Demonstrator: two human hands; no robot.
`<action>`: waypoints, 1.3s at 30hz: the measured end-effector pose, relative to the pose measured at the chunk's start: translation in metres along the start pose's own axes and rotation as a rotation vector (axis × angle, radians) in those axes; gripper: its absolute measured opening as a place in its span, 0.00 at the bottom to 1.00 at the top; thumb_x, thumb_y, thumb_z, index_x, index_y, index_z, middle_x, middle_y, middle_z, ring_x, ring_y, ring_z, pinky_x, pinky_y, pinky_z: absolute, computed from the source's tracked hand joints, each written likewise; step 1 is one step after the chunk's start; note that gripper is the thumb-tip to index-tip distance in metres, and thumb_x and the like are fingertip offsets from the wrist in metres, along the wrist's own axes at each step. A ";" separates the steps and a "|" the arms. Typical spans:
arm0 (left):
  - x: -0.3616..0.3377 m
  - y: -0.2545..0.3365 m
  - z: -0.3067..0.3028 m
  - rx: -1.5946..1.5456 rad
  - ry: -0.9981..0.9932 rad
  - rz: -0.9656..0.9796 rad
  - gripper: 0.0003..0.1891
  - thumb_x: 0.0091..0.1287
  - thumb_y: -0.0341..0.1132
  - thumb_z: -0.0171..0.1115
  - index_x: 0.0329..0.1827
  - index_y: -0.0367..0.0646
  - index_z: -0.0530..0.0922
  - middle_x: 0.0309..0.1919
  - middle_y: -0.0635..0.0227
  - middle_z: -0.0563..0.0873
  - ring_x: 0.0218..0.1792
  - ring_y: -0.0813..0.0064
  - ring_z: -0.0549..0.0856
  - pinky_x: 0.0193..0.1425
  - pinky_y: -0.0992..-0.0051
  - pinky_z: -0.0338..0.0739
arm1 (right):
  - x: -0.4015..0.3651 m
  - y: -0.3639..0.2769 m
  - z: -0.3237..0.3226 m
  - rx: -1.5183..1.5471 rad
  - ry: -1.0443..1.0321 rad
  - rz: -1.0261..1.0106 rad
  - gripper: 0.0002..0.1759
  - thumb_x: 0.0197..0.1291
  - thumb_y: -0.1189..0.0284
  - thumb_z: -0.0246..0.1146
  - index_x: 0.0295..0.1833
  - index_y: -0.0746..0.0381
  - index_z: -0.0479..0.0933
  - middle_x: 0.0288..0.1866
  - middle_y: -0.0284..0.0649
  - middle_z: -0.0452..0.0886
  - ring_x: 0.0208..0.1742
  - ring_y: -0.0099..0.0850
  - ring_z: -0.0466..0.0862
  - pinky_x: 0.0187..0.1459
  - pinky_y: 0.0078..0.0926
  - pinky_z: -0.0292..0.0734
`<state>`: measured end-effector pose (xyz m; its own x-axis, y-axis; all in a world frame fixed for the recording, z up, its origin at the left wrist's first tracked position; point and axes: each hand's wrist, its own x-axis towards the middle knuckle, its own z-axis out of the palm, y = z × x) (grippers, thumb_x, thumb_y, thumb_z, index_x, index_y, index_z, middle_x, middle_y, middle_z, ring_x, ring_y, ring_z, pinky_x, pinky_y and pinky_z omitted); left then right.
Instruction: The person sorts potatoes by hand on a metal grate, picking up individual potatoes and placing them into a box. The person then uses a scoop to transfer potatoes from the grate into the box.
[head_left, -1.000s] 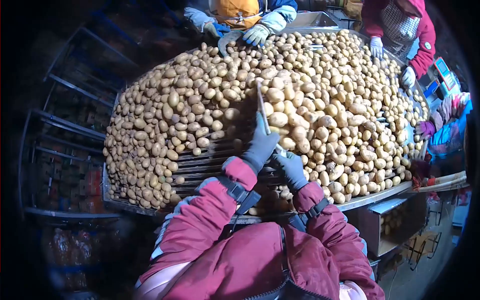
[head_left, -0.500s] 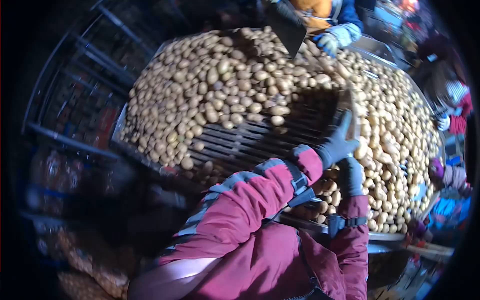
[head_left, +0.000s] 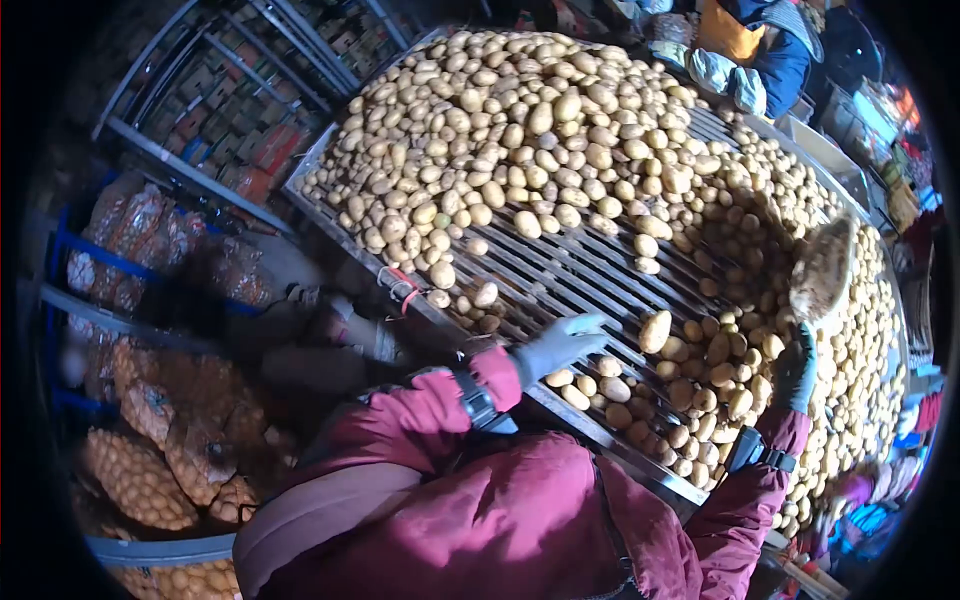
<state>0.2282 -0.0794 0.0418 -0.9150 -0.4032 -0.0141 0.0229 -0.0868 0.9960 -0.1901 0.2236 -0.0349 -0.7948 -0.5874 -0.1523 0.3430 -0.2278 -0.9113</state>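
My left hand (head_left: pixel 565 345), in a grey glove, hovers over the slatted grate (head_left: pixel 560 268) near its front edge, fingers stretched out and holding nothing. A few loose potatoes (head_left: pixel 603 385) lie just to its right. My right hand (head_left: pixel 798 372), gloved too, is closed on the lower end of a dirty, pale board (head_left: pixel 823 275), its fingers partly hidden. The board stands between potatoes in shadow on its left and a dense bed of potatoes (head_left: pixel 850 400) on its right. A large heap of potatoes (head_left: pixel 470 120) covers the back of the grate.
Another person's gloved hands (head_left: pixel 715 72) rest at the far edge of the table. The metal rim (head_left: pixel 620 450) runs in front of me. Filled net sacks (head_left: pixel 140 478) stand at the lower left, below metal rails (head_left: pixel 190 180). More people are along the right side.
My left hand has come off the board and moved left over the grate. The board and my right hand are farther right. The other person's dark panel is out of sight. My view has shifted.
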 end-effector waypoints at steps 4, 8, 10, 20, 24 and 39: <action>-0.018 -0.024 -0.047 -0.074 0.328 -0.451 0.24 0.71 0.31 0.71 0.68 0.33 0.77 0.54 0.65 0.87 0.56 0.80 0.83 0.61 0.79 0.80 | -0.016 -0.016 0.093 0.013 -0.020 0.165 0.17 0.78 0.61 0.57 0.61 0.61 0.79 0.49 0.37 0.86 0.16 0.14 0.67 0.16 0.17 0.57; -0.001 0.014 -0.064 -0.202 0.437 -0.224 0.33 0.73 0.27 0.67 0.79 0.38 0.65 0.69 0.57 0.77 0.66 0.72 0.78 0.71 0.74 0.76 | -0.030 0.044 0.216 -0.467 -0.240 0.257 0.16 0.68 0.60 0.66 0.48 0.63 0.83 0.23 0.33 0.80 0.13 0.18 0.69 0.15 0.19 0.60; -0.004 0.049 -0.075 -0.249 0.442 -0.151 0.38 0.72 0.31 0.69 0.83 0.40 0.60 0.72 0.56 0.74 0.67 0.72 0.77 0.72 0.70 0.77 | -0.063 0.053 0.311 -0.363 -0.300 0.417 0.17 0.60 0.66 0.68 0.49 0.66 0.83 0.24 0.35 0.80 0.14 0.20 0.73 0.15 0.20 0.66; -0.137 -0.009 -0.259 -0.354 0.772 -0.113 0.22 0.78 0.38 0.61 0.71 0.41 0.74 0.57 0.70 0.82 0.56 0.78 0.84 0.59 0.74 0.81 | -0.038 0.077 0.486 -0.631 -1.019 0.713 0.23 0.57 0.73 0.66 0.58 0.71 0.83 0.47 0.40 0.90 0.25 0.17 0.81 0.21 0.14 0.72; -0.190 -0.018 -0.292 -0.245 0.723 -0.166 0.24 0.80 0.39 0.57 0.75 0.38 0.70 0.63 0.66 0.80 0.62 0.73 0.82 0.67 0.70 0.79 | -0.022 0.089 0.526 -0.845 -1.298 0.860 0.17 0.71 0.72 0.65 0.63 0.55 0.81 0.52 0.46 0.89 0.47 0.44 0.89 0.48 0.38 0.84; -0.219 -0.022 -0.348 0.281 0.747 -0.048 0.25 0.81 0.33 0.53 0.78 0.37 0.65 0.69 0.56 0.76 0.69 0.68 0.77 0.73 0.69 0.72 | -0.057 0.156 0.597 -0.695 -1.252 0.727 0.19 0.67 0.59 0.68 0.52 0.63 0.87 0.24 0.26 0.79 0.22 0.16 0.74 0.24 0.18 0.68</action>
<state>0.5683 -0.3067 -0.0077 -0.3983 -0.9172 -0.0135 -0.2030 0.0738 0.9764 0.2077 -0.2424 0.0601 0.4370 -0.7233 -0.5346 -0.1137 0.5452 -0.8306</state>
